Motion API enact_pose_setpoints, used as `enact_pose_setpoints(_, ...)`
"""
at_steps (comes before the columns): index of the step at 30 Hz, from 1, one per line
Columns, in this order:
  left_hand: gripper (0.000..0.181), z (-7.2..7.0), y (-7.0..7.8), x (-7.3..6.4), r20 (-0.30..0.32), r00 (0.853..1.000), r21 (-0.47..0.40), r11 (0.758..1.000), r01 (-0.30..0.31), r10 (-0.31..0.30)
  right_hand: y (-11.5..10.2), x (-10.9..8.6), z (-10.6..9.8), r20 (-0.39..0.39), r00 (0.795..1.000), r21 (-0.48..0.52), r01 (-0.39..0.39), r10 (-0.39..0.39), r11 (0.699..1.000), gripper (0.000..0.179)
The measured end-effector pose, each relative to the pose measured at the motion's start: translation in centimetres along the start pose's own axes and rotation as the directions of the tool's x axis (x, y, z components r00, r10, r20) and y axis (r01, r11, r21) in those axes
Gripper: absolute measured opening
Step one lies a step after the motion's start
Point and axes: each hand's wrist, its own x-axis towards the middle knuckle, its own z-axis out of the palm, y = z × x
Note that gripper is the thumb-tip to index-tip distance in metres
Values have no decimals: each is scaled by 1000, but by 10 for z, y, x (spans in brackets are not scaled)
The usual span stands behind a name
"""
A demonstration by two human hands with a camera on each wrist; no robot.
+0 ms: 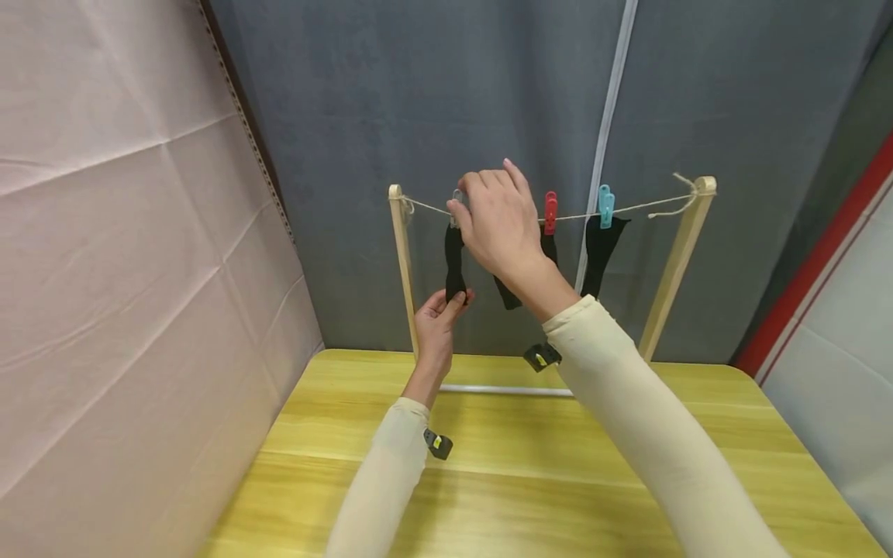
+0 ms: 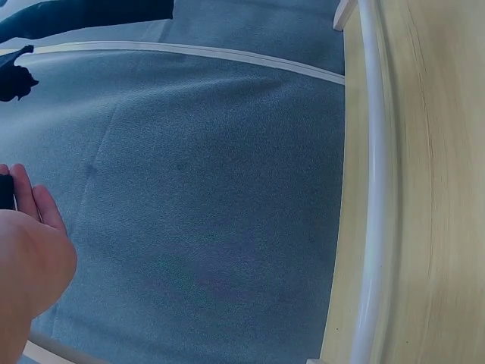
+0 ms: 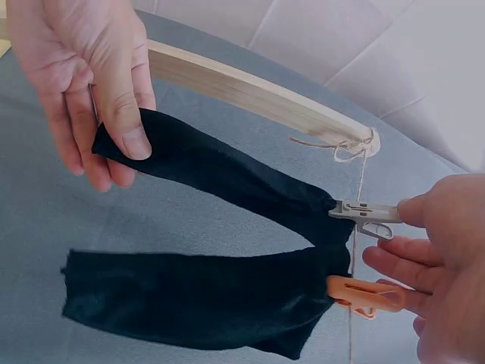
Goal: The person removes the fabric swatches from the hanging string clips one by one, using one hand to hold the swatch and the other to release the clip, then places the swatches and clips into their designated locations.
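My left hand (image 1: 436, 329) pinches the lower end of a narrow black sock (image 3: 220, 167) between thumb and fingers. The sock's upper end is clipped to a string line (image 1: 642, 205) by a grey clothespin (image 3: 367, 211). On that clothespin's handle end, the thumb and a finger of my right hand (image 3: 455, 243) pinch. Just beside, an orange clothespin (image 3: 364, 293) holds another black sock (image 3: 182, 296), and a finger is close behind its end. In the left wrist view only part of my left hand (image 2: 30, 258) shows.
Further right, a red clothespin (image 1: 550, 211) and a blue clothespin (image 1: 605, 205) are on the line, with black cloth below. Wooden posts (image 1: 403, 263) (image 1: 677, 271) carry the line. A white bar (image 1: 509, 390) runs low across the wooden table (image 1: 530, 457), before a grey curtain (image 1: 418, 93).
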Motion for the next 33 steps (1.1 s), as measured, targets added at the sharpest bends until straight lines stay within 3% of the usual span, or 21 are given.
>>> enact_pose_setpoints(15,5,-4,4,0,14,1000,-27,999,-20,20,-1,9,-9,20,1000,181,-16,12,983,23)
enact_pose_setpoints(22,4,1,5,3,31,999,-50,998,-42,43,0,11,-13,-66,998,243,1,16,970,19)
enact_pose_setpoints(33,4,-3,5,3,31,999,-23,999,-24,24,13,14,4,-178,984,315,47,11,948,15)
